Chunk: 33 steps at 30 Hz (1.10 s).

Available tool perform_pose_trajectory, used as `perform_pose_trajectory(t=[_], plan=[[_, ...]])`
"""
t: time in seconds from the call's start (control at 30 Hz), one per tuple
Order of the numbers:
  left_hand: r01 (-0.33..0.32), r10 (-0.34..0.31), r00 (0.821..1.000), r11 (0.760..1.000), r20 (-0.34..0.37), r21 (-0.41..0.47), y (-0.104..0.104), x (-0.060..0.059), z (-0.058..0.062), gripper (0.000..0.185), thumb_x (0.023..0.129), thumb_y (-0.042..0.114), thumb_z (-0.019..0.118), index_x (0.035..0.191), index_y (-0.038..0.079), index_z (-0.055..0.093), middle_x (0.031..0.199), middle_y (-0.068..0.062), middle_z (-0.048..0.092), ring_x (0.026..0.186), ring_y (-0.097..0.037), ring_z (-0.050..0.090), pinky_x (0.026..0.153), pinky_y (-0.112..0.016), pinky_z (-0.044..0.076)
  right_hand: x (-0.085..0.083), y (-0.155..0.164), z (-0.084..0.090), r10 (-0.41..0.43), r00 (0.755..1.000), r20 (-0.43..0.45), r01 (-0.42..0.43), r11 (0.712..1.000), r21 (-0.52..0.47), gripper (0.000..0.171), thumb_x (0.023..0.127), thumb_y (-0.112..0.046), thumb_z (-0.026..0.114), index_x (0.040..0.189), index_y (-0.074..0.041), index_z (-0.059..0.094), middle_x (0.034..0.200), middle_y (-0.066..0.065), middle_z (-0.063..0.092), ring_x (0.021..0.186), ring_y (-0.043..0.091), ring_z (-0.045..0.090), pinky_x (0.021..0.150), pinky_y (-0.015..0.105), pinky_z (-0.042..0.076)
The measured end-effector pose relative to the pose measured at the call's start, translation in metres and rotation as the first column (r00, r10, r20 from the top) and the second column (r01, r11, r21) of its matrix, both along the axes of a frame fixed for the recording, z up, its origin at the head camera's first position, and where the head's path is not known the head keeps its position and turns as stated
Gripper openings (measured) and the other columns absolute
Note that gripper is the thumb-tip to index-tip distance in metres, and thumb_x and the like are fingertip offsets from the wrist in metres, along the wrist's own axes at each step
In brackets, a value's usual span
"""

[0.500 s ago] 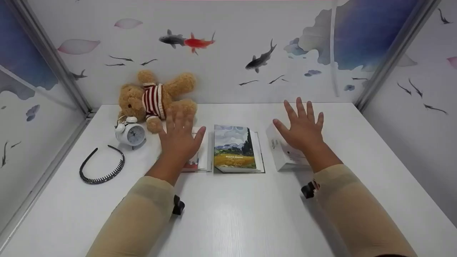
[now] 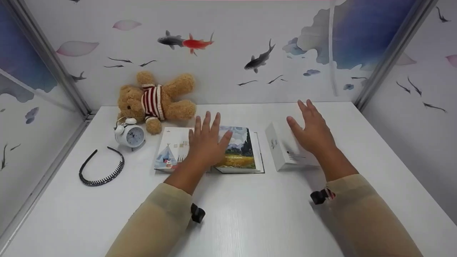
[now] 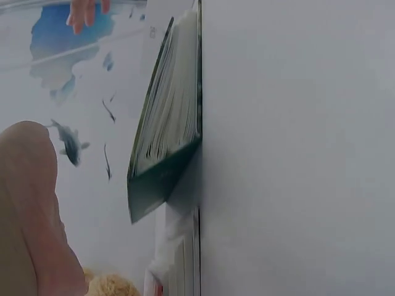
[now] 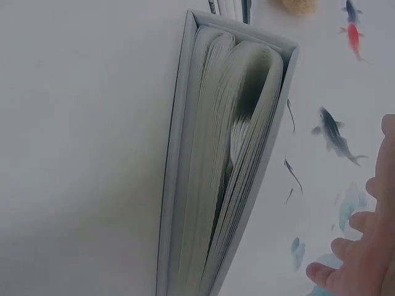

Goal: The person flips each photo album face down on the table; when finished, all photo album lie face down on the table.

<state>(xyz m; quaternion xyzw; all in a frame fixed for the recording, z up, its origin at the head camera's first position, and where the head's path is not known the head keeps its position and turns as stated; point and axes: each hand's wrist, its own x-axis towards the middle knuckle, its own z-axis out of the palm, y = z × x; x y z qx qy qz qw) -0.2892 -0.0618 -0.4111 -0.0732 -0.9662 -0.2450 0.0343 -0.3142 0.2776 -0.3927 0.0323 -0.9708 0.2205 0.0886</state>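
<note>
Hovering flat with fingers spread, the left hand (image 2: 207, 144) grips nothing above two books (image 2: 237, 150) lying mid-surface (image 2: 250, 214); the right hand (image 2: 314, 134), equally open, hovers over the white book (image 2: 285, 151). Risk: a careless press could slide a book.

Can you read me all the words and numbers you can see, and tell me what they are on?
Painting book: a line of print on the cover, too blurred to read.
Tent book: small marks on the cover, too small to read.
White book: a small mark and tiny print, too blurred to read.
Alarm clock: dial numbers too small to read.
</note>
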Motion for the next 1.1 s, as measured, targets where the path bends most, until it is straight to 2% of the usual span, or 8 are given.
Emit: perform_pose_trajectory(t=[0.17,0.3,0.4,0.5,0.63,0.83,0.97,1.1], plan=[[0.087,-0.090,0.996,0.992,0.027,0.086,0.027,0.009,0.002,0.080,0.110,0.068,0.032,0.174,0.030,0.003,0.184,-0.003,-0.005,0.170,-0.035,-0.010,0.136,-0.066,0.007,0.009,0.013,0.001,0.000,1.000,-0.012,-0.001,0.997,-0.082,0.089,0.103,-0.079,0.032,0.174,-0.030,0.009,0.183,0.011,0.007,0.167,0.045,0.013,0.129,0.075,0.018],[0.145,-0.152,0.988,0.974,0.030,0.172,0.049,0.016,0.000,0.080,0.110,0.068,0.031,0.174,0.029,0.004,0.184,-0.004,-0.002,0.170,-0.035,-0.006,0.136,-0.064,0.011,0.016,0.024,-0.002,-0.013,1.000,-0.010,0.012,0.990,-0.140,0.088,0.105,-0.076,0.034,0.174,-0.025,0.014,0.182,0.013,0.012,0.168,0.043,0.014,0.131,0.072,0.017],[0.175,-0.192,0.981,0.947,0.035,0.271,0.066,0.022,-0.003,0.080,0.110,0.067,0.032,0.174,0.028,0.005,0.184,-0.004,0.001,0.171,-0.034,-0.004,0.135,-0.066,0.014,0.020,0.033,-0.003,-0.022,1.000,0.005,0.023,0.982,-0.186,0.087,0.106,-0.073,0.036,0.174,-0.021,0.018,0.181,0.016,0.016,0.165,0.045,0.022,0.130,0.072,0.020],[0.184,-0.225,0.972,0.908,0.067,0.376,0.083,0.027,-0.006,0.080,0.110,0.067,0.034,0.174,0.029,0.006,0.184,-0.002,0.002,0.171,-0.033,-0.004,0.134,-0.067,0.014,0.023,0.042,-0.005,-0.031,0.998,0.050,0.042,0.971,-0.235,0.087,0.107,-0.072,0.037,0.174,-0.020,0.018,0.180,0.019,0.017,0.162,0.047,0.030,0.127,0.074,0.025],[0.174,-0.261,0.958,0.862,0.121,0.476,0.104,0.033,-0.009,0.079,0.110,0.066,0.038,0.174,0.032,0.008,0.183,0.000,0.005,0.171,-0.031,-0.002,0.134,-0.068,0.015,0.025,0.054,-0.010,-0.034,0.990,0.135,0.077,0.943,-0.323,0.092,0.104,-0.075,0.040,0.174,-0.022,0.013,0.181,0.016,0.013,0.163,0.046,0.029,0.126,0.073,0.029],[0.132,-0.289,0.937,0.812,0.195,0.569,0.128,0.038,-0.012,0.077,0.109,0.065,0.037,0.174,0.031,0.012,0.183,-0.001,0.010,0.170,-0.030,0.009,0.134,-0.065,0.018,0.023,0.066,-0.021,0.014,0.983,0.186,0.071,0.892,-0.446,0.094,0.103,-0.076,0.043,0.174,-0.021,0.013,0.181,0.013,0.018,0.163,0.044,0.029,0.127,0.067,0.034],[0.050,-0.277,0.920,0.783,0.276,0.620,0.146,0.038,-0.016,0.078,0.108,0.066,0.035,0.174,0.027,0.018,0.182,-0.002,0.014,0.169,-0.030,0.016,0.136,-0.059,0.019,0.024,0.071,-0.029,0.086,0.962,0.259,0.075,0.829,-0.554,0.089,0.107,-0.069,0.043,0.174,-0.018,0.014,0.180,0.015,0.020,0.164,0.042,0.028,0.127,0.062,0.037],[-0.008,-0.280,0.899,0.758,0.336,0.653,0.155,0.038,-0.023,0.078,0.109,0.064,0.035,0.172,0.019,0.024,0.181,-0.005,0.018,0.169,-0.031,0.018,0.137,-0.054,0.020,0.027,0.072,-0.035,0.147,0.928,0.344,0.112,0.768,-0.631,0.089,0.107,-0.066,0.047,0.173,-0.015,0.016,0.180,0.015,0.021,0.165,0.041,0.026,0.131,0.061,0.032]])
